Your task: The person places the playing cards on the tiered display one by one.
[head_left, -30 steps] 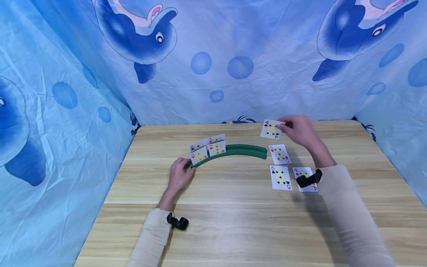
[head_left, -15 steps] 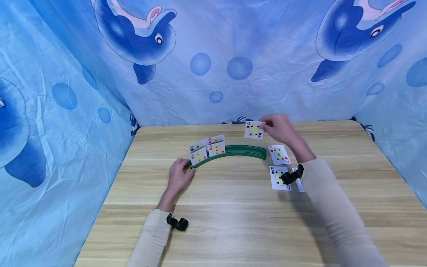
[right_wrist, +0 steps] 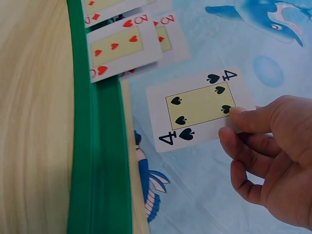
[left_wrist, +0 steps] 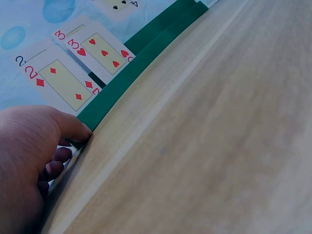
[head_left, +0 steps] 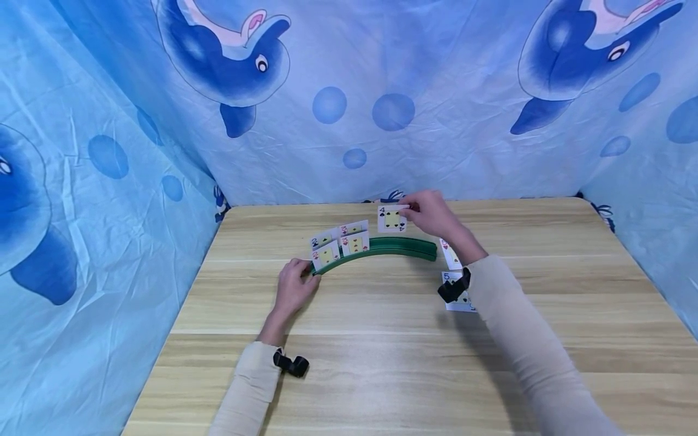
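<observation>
My left hand (head_left: pixel 293 287) grips the left end of a curved green card holder (head_left: pixel 403 246), thumb on its near side. In the holder's left part stand a two of diamonds (left_wrist: pixel 61 83) and a three of hearts (left_wrist: pixel 100 52) in the front row. Behind them are a black two (head_left: pixel 323 237) and a red three (head_left: pixel 354 226), both partly covered. My right hand (head_left: pixel 432 213) pinches a four of spades (right_wrist: pixel 197 109) by its right edge between thumb and fingers. That card is held up behind the holder's middle, just right of the threes and apart from the holder.
On the wooden table (head_left: pixel 360 363), right of the holder, lie a five of hearts (head_left: pixel 449 254) and a five of spades (head_left: pixel 451 277), both partly covered by my right arm. A blue dolphin-print curtain (head_left: pixel 283 163) hangs behind the table and at both sides.
My right hand has moved left with the four of spades, from beyond the holder's right end to behind its middle. The right sleeve now hides the four of diamonds. My left hand stays put.
</observation>
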The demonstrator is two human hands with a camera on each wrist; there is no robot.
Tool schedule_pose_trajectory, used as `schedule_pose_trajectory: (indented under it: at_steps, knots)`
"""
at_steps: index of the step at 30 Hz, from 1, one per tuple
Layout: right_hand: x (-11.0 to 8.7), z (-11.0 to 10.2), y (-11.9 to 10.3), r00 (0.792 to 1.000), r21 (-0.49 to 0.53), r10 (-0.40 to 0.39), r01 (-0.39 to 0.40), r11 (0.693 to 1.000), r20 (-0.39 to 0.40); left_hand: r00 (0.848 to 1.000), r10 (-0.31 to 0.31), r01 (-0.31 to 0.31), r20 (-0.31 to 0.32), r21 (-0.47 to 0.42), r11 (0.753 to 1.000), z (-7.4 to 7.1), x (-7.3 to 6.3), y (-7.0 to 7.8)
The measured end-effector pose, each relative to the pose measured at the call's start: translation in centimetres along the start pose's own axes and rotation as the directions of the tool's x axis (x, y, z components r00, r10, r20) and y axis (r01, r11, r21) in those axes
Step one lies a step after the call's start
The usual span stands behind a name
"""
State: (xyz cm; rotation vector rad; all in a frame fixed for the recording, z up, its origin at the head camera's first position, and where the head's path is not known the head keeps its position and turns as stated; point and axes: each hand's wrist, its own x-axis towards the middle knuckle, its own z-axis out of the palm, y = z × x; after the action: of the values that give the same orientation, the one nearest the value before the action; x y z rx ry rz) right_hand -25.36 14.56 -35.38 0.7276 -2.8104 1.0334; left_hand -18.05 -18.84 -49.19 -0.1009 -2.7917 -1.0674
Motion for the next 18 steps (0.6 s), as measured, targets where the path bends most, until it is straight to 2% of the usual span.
schedule_pose_trajectory:
  at_steps: [7, 18]
  knots:
    - [0.5, 1.3, 0.0, 1.000, 0.004, 0.013, -0.013, 1.000, 0.021, 0.999, 0.024, -0.024, -0.023, 0.003, 1.000, 0.1, 0.0, 0.0]
    - [1.0, 2.6, 0.5, 1.000, -0.012, -0.009, 0.009, 1.000, 0.026, 0.999, 0.035, -0.035, -0.031, 0.002, 0.999, 0.1, 0.0, 0.0]
